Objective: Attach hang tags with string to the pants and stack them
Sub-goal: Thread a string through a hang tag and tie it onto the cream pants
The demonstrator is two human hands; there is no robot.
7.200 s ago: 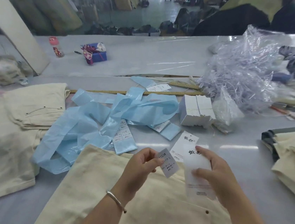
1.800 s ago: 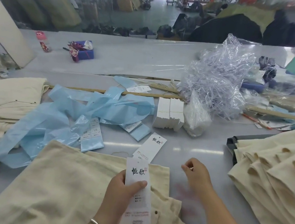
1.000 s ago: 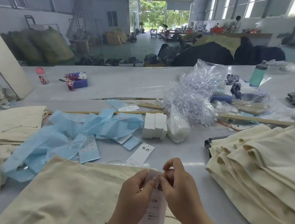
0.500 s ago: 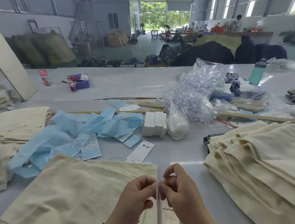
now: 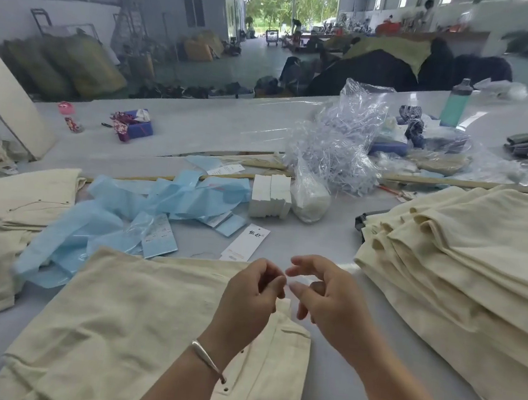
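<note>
Both hands (image 5: 282,287) above folded pants (image 5: 131,316)

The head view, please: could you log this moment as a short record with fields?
left hand: fingers curled above the folded pants; what it pinches cannot be made out
right hand: fingers loosely bent beside the left, nothing visible in it
loose hang tag: flat on the table, beyond the hands
pants stack: right of the hands
blue plastic bags: left of the tag
</note>
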